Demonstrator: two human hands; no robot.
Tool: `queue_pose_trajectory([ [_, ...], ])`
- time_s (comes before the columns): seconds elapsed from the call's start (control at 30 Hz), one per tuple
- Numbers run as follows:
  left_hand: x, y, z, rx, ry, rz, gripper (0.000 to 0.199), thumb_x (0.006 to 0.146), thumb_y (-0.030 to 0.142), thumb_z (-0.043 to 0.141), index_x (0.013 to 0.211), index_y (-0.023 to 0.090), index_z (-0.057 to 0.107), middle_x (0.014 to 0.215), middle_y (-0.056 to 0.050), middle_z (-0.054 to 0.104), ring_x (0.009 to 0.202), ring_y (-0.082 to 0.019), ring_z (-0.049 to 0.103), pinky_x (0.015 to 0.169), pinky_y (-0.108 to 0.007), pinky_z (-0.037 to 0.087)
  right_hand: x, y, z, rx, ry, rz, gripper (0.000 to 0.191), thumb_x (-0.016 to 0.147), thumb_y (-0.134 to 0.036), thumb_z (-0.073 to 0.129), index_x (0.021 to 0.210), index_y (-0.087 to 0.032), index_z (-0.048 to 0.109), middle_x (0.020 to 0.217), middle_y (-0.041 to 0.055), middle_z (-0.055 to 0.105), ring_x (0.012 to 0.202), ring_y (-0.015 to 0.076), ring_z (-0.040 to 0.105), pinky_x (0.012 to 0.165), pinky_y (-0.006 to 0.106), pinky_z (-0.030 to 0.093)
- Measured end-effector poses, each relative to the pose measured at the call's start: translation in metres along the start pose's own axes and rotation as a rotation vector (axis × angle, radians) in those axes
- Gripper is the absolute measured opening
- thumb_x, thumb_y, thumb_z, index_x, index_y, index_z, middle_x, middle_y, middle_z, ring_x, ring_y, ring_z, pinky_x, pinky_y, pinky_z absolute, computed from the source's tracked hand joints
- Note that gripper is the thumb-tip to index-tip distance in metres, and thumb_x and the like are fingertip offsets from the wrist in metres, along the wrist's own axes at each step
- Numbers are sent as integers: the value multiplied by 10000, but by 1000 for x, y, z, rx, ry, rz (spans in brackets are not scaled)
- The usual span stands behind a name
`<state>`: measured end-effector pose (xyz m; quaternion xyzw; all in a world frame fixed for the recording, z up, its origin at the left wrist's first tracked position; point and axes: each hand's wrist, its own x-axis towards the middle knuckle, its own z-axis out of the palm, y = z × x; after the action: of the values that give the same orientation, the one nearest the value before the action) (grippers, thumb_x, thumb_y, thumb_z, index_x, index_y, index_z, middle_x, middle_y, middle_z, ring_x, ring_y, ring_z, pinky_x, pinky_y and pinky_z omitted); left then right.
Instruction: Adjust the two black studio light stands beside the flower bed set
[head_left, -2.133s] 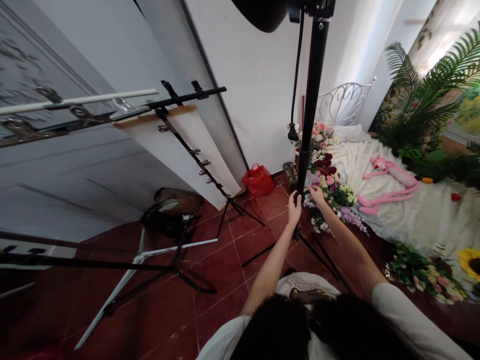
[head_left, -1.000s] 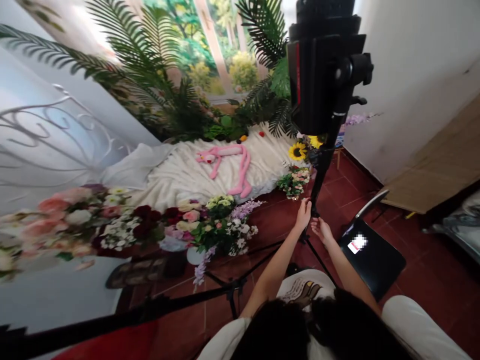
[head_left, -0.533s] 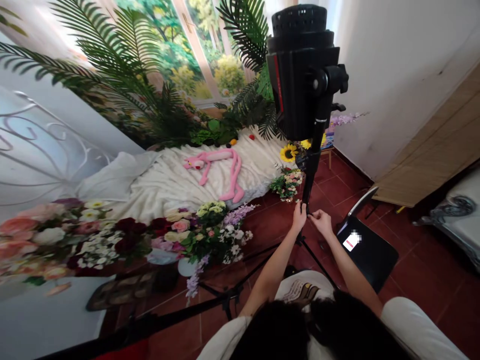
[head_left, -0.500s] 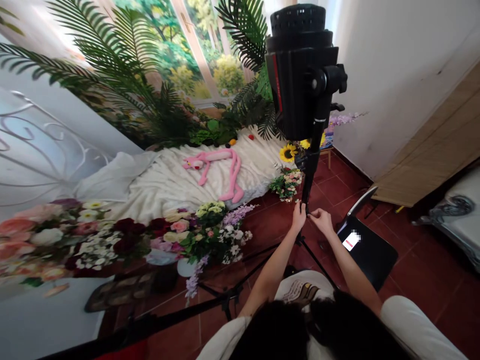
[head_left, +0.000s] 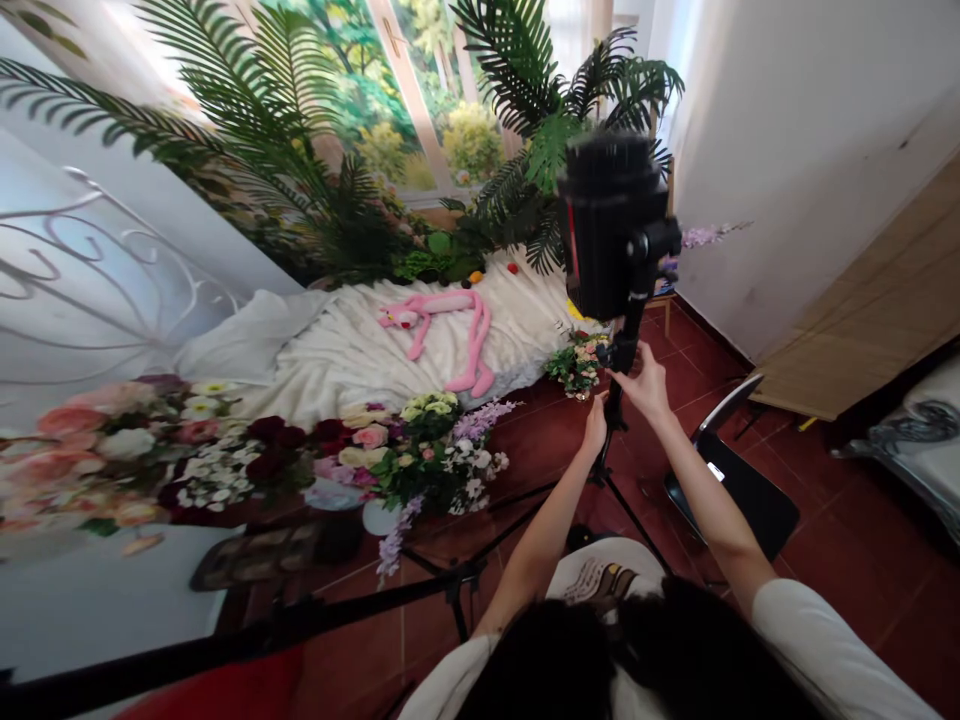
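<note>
A black studio light [head_left: 611, 235] is mounted on a black light stand [head_left: 613, 405] in front of me. My left hand [head_left: 595, 428] is closed around the stand's pole, low down near the legs. Higher up, just below the light, my right hand [head_left: 646, 385] grips the pole from the right, its thumb reaching across to the left. Part of the pole and some fingertips are hidden behind my hands.
A black chair [head_left: 757, 510] with a phone [head_left: 716, 470] on it stands to the right. Flowers [head_left: 375, 450], a white-draped bed [head_left: 337, 350] with a pink plush toy [head_left: 450, 300], and another black stand [head_left: 360, 605] are to the left. Palm leaves [head_left: 510, 60] rise behind.
The studio light has come down along the stand. My right hand has moved up from the lower knob area to the pole under the light, while my left hand stays low.
</note>
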<state>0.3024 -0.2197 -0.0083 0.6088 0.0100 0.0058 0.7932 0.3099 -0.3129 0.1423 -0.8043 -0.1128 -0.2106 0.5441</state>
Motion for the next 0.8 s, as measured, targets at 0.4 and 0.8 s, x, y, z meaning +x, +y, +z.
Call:
queue_pose_trajectory([
  [0.4, 3, -18, -15, 98, 3, -54, 548, 928, 517, 235, 1032, 156, 634, 1091, -75, 677, 1117, -198, 580, 1029, -378, 417, -72, 63, 35, 195, 73, 412, 522, 684, -203, 691, 1175, -240, 517, 1160, 58, 628, 1081, 211, 591, 907, 322, 483],
  [0.8, 2, -29, -15, 174, 16, -62, 652, 885, 614, 224, 1125, 131, 591, 1186, -124, 632, 1133, -205, 572, 1028, -383, 392, -132, 93, 26, 208, 198, 608, 366, 736, -340, 676, 1038, -201, 523, 692, -22, 628, 661, 141, 619, 679, 247, 525],
])
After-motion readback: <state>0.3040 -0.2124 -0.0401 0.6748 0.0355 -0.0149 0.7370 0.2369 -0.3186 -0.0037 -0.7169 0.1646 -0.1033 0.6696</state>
